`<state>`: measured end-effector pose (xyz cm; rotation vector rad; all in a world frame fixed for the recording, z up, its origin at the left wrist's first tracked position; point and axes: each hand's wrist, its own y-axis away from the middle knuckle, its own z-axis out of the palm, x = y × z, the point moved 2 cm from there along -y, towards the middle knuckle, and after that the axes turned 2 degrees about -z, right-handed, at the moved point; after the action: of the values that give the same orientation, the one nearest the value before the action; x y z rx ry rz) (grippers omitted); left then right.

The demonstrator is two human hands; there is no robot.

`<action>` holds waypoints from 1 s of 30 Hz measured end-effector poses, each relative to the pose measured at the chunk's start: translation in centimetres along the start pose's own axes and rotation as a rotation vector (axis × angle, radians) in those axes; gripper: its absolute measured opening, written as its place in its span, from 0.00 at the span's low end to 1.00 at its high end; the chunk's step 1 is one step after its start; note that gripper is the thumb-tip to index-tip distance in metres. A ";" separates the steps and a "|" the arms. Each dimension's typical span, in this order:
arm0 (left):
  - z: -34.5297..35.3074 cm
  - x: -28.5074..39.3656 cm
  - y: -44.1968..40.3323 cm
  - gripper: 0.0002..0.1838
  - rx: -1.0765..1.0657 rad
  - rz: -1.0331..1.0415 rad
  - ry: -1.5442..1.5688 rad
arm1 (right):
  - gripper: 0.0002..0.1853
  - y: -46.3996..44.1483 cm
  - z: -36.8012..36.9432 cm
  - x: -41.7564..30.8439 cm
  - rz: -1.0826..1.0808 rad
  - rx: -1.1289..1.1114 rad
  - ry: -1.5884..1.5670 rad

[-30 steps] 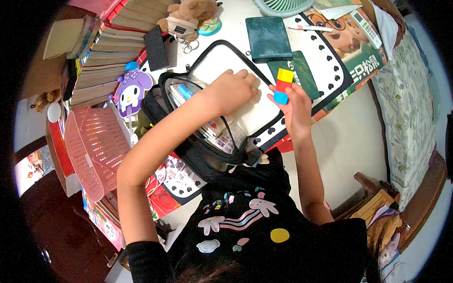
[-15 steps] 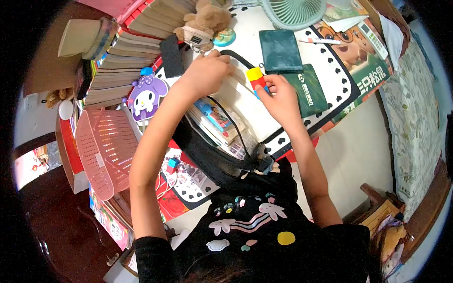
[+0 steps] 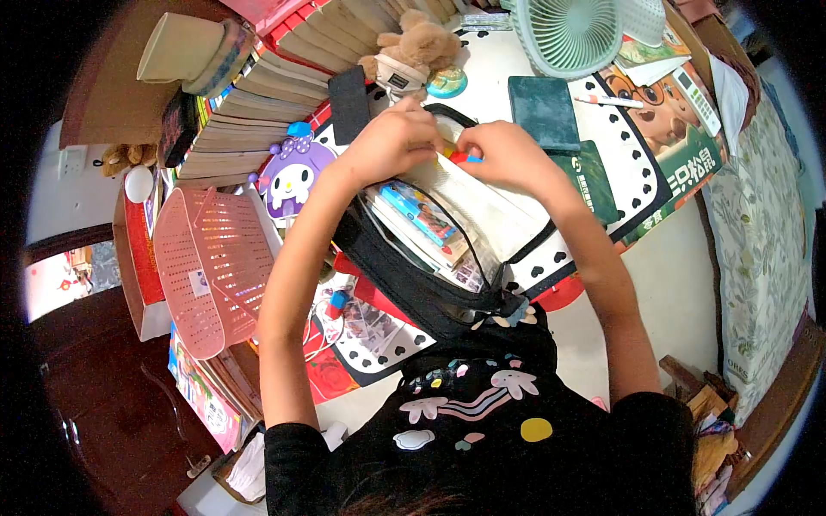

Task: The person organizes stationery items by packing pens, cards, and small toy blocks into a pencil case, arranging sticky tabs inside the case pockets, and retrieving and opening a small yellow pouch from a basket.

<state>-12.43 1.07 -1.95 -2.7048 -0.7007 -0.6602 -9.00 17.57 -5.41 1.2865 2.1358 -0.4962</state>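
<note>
A black bag lies open, its white-lined flap folded back and papers and a blue packet inside. My left hand is closed at the flap's far edge; what its fingers hold is hidden. Close beside it on the right, my right hand is closed on the coloured blocks, of which only bits of red, blue and yellow show between the fingers. The two hands nearly meet over the far end of the flap.
Books, a purple cartoon figure and a pink basket stand at left. A teddy bear and green fan are at the back. Green booklets lie right of the hands; a small red-blue block is near the bag.
My right hand has moved left and away from me with the blocks, up beside my left hand. My left hand has gone from above the flap's middle to its far edge. The view has shifted.
</note>
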 end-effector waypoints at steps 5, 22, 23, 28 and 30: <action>0.0 -0.5 0.4 0.07 -0.020 -0.050 0.044 | 0.12 -1.3 1.2 -0.6 0.004 -0.083 0.006; -0.1 -2.9 6.4 0.20 -0.141 -0.529 0.173 | 0.10 -1.1 2.3 -0.9 -0.152 -0.293 -0.363; 0.0 -2.9 6.5 0.20 -0.131 -0.538 0.174 | 0.10 -1.0 2.5 -0.8 -0.160 -0.304 -0.360; 0.3 -3.3 6.7 0.20 -0.142 -0.457 0.125 | 0.12 -0.9 3.9 0.0 -0.162 -0.258 -0.470; 0.0 -3.2 6.8 0.19 -0.121 -0.472 0.236 | 0.12 -1.0 3.5 -0.2 -0.187 -0.245 -0.454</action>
<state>-11.43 -5.94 -4.52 -2.5129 -1.2831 -1.1402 -8.75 14.94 -7.90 0.7564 1.8667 -0.5259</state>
